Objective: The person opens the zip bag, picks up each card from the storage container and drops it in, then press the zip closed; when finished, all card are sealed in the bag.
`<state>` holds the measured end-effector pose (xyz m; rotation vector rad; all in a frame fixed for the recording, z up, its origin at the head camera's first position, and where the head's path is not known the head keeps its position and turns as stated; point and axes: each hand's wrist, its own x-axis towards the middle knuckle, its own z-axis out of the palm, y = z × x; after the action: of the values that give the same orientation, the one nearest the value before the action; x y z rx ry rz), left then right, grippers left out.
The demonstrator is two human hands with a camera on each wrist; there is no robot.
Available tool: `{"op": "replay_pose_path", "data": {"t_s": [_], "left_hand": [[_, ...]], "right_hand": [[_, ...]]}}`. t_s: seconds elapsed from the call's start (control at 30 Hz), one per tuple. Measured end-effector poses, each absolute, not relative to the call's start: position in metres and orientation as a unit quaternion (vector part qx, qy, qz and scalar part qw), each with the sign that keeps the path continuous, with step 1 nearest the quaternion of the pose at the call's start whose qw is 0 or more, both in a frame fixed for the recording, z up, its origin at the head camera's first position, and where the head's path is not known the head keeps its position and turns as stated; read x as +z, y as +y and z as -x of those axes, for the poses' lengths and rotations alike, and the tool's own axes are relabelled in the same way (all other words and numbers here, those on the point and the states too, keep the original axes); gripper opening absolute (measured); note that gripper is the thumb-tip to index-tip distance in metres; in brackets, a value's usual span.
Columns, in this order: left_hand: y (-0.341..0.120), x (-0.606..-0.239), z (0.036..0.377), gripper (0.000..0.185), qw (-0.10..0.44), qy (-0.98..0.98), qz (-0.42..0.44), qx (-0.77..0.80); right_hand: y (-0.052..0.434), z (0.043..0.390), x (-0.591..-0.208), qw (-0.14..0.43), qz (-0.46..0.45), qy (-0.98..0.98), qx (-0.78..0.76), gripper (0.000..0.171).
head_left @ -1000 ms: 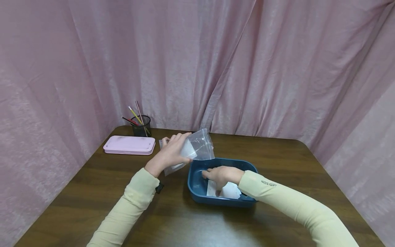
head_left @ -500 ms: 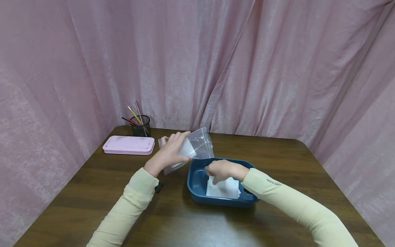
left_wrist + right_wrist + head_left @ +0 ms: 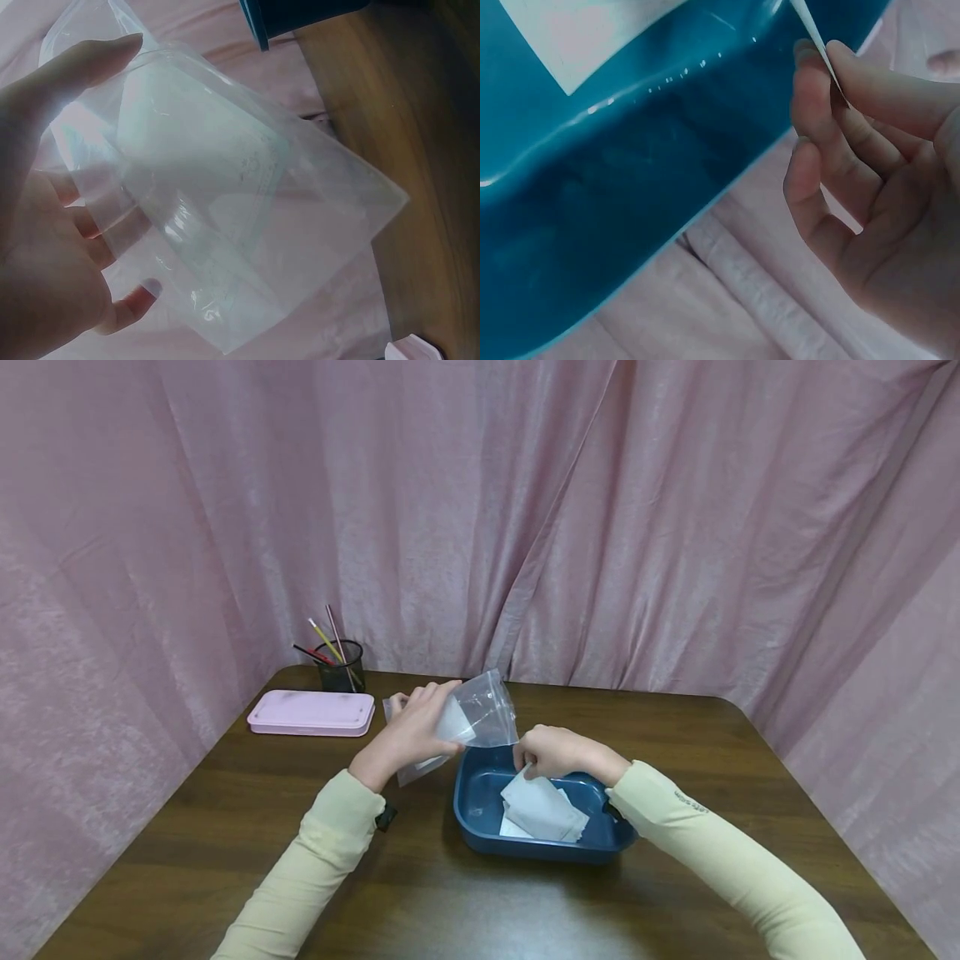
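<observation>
In the head view my left hand (image 3: 408, 735) grips a clear zip-top bag (image 3: 489, 710) (image 3: 315, 202), tilted beside and above the blue bin. Inside the bag lies a whitish flat sheet or pad (image 3: 202, 142). My right hand (image 3: 558, 752) (image 3: 885, 172) pinches the corner of a white paper sheet (image 3: 542, 808) between thumb and fingers, over the far side of the blue plastic bin (image 3: 540, 849) (image 3: 622, 225). The sheet hangs slanting into the bin. Under it, more white paper (image 3: 513, 830) (image 3: 585, 30) rests on the bin floor.
A lilac pencil case (image 3: 311, 712) lies at the table's back left. Behind it stands a black mesh pen cup (image 3: 341, 672) with several pencils or pens. The brown wooden table (image 3: 697, 760) ends at a pink curtain (image 3: 600, 527).
My right hand has risen from inside the bin toward its far rim, lifting one end of a paper sheet. The left hand and the bag have stayed almost still.
</observation>
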<state>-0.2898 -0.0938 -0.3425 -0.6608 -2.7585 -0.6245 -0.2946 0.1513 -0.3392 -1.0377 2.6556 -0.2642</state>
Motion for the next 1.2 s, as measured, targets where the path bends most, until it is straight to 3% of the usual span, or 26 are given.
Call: {"op": "replay_pose_path", "data": {"t_s": [0.13, 0.67, 1.2], "left_hand": [[-0.094, -0.343, 0.29, 0.093, 0.117, -0.943, 0.225, -0.214], [-0.092, -0.344, 0.289, 0.092, 0.119, -0.943, 0.226, -0.214], [-0.091, -0.343, 0.29, 0.091, 0.117, -0.946, 0.217, -0.212]], "right_hand": [[0.157, 0.297, -0.335, 0.13, 0.358, 0.919, -0.098, 0.003], [0.165, 0.296, -0.332, 0.056, 0.42, 0.9, -0.105, 0.003], [0.2, 0.287, -0.307, 0.092, 0.396, 0.88, -0.246, 0.004]]}}
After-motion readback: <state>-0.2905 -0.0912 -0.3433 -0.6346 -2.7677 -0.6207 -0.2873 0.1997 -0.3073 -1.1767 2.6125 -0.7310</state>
